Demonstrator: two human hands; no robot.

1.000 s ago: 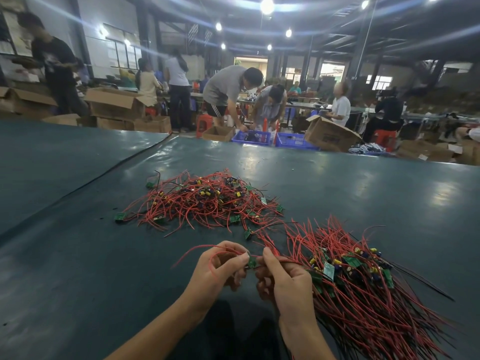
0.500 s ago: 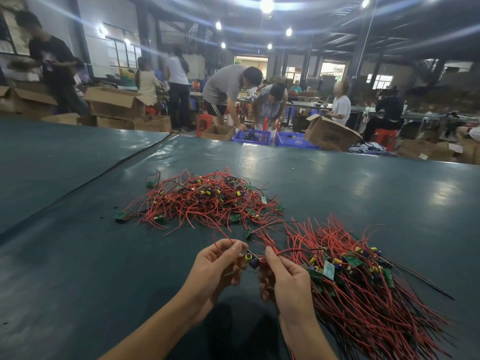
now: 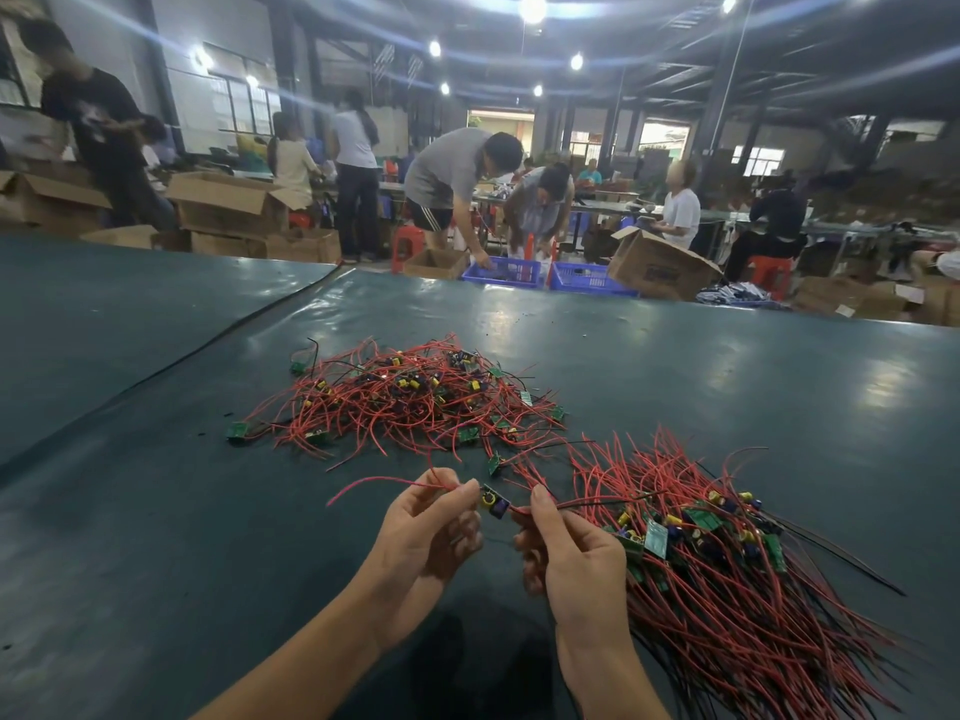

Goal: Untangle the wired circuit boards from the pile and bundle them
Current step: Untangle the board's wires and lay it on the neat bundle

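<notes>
A tangled pile (image 3: pixel 415 402) of red-wired green circuit boards lies in the middle of the dark green table (image 3: pixel 156 511). To its right, a straightened bundle (image 3: pixel 727 563) of boards with long red and black wires fans toward the lower right. Between my hands hangs one small circuit board (image 3: pixel 493 503) with a yellow and a blue part. My left hand (image 3: pixel 431 532) pinches its red wire, whose loose end trails left. My right hand (image 3: pixel 571 558) pinches the wires on the board's other side, right beside the bundle.
Beyond the table's far edge stand blue baskets (image 3: pixel 592 278), open cardboard boxes (image 3: pixel 660 265) and red stools (image 3: pixel 408 244). Several people work there. A seam (image 3: pixel 208 340) runs diagonally across the table's left part.
My hands have drawn slightly apart, the single board now hangs stretched between them, and a red wire end sticks out left of my left hand.
</notes>
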